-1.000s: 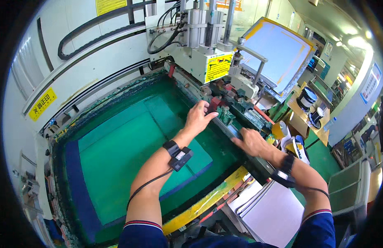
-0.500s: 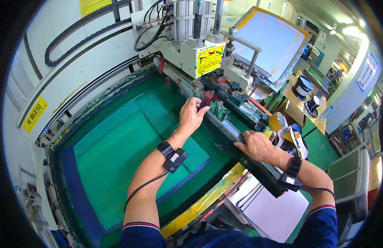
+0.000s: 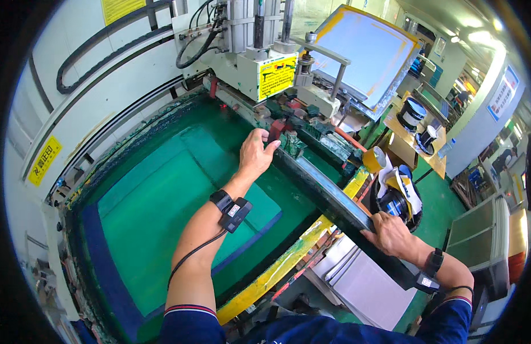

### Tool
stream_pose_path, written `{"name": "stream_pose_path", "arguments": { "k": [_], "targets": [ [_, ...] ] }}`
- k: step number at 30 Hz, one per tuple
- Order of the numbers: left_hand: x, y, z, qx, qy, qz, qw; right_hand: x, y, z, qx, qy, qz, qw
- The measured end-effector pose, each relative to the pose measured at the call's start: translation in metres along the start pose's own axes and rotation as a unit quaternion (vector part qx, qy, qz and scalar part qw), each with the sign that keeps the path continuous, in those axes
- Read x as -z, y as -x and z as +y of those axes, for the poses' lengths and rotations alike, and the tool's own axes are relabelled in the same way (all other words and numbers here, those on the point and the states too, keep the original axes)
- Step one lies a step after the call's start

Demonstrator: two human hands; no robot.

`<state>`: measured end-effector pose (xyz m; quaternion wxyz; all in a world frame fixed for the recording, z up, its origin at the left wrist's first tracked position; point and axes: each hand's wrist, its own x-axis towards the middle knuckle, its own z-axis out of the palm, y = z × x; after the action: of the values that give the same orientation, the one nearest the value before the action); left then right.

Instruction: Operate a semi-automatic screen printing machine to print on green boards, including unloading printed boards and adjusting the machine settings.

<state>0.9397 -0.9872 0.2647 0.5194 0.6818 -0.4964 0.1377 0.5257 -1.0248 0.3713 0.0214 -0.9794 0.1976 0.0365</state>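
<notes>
A long dark squeegee bar (image 3: 317, 182) with a pale metal strip along it slants from the print head down to the near right. My left hand (image 3: 255, 156) is closed at a small red clamp (image 3: 276, 129) near the bar's far end, thumb and forefinger pinching around it; the exact contact is partly hidden. Farther down the bar, my right hand (image 3: 390, 234) wraps around it, fingers over the top edge. Beneath my left forearm lies a large screen (image 3: 156, 195) coated in green ink, with a dark blue band along its left and near sides.
Above the screen stands the machine's print head (image 3: 248, 77) with a yellow label. Beyond it leans a framed white screen (image 3: 363, 54). A yellow rail (image 3: 277, 269) edges the screen, with stacked white sheets (image 3: 365, 281) below. Ink tubs (image 3: 415, 114) stand on a table at right.
My right hand has slid along the bar toward its near right end. My left hand stays at the red clamp. The whole view has shifted slightly.
</notes>
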Motion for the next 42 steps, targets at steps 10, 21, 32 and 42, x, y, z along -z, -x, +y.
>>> {"name": "stream_pose_path", "arguments": {
  "k": [10, 21, 32, 42],
  "targets": [
    [0.000, 0.001, 0.001, 0.051, 0.026, -0.033, 0.998, -0.007, 0.020, 0.002, -0.027, -0.004, -0.018, 0.999],
    [0.061, -0.027, 0.107, -0.045, -0.016, -0.077, 0.996, 0.042, 0.093, 0.035, 0.007, 0.071, 0.033, 0.997],
    [0.062, -0.010, 0.334, -0.330, -0.093, -0.283, 0.896, 0.164, 0.026, 0.054, 0.285, 0.295, 0.224, 0.884],
    [0.156, 0.001, 0.295, 0.001, -0.073, 0.115, 0.991, 0.182, 0.028, -0.045, 0.275, 0.027, 0.558, 0.782]
  ]
}}
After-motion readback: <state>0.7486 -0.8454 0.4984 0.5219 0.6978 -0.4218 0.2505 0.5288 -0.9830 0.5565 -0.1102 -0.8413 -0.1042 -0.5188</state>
